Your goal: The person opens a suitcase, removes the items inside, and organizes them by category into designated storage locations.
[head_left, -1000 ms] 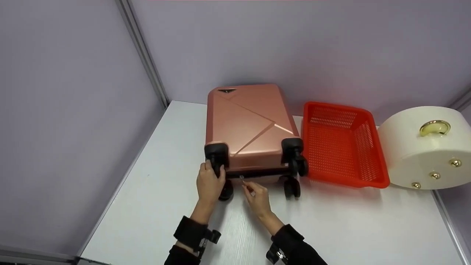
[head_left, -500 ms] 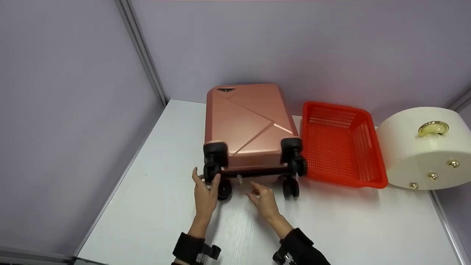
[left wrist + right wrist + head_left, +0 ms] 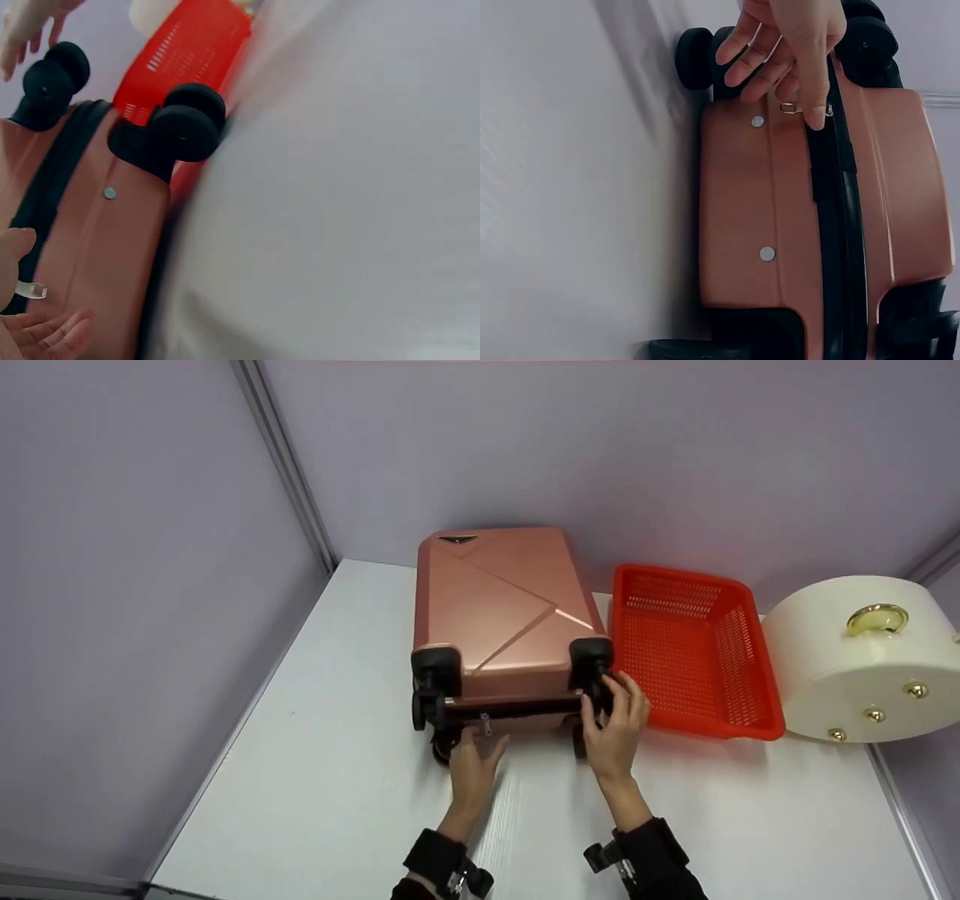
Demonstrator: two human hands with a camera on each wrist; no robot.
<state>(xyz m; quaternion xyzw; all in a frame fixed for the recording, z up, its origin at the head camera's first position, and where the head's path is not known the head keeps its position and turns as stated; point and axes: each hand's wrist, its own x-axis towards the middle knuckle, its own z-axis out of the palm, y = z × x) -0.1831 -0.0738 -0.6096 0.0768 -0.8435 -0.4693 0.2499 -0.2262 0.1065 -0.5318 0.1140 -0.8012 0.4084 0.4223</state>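
Note:
A pink hard-shell suitcase (image 3: 502, 592) lies flat, its black wheels facing the person. From the dark zipper (image 3: 525, 708) on its near side hangs a small metal zipper pull (image 3: 486, 724). My left hand (image 3: 472, 772) is right by this pull. In the left wrist view the pull (image 3: 31, 290) shows between the spread thumb and fingers, with no clear pinch. My right hand (image 3: 616, 739) is at the right-hand wheels, thumb and fingers apart around the upper one (image 3: 600, 690). Whether it touches the wheel I cannot tell.
A red plastic basket (image 3: 697, 652) stands close along the suitcase's right side. Farther right is a rounded cream case (image 3: 840, 652) with a gold handle and gold feet. A grey wall (image 3: 600, 450) rises behind the white table (image 3: 315, 750).
My right hand has left the zipper pull and gone right to the right wheels. My left hand has left the left wheel and come over to the pull.

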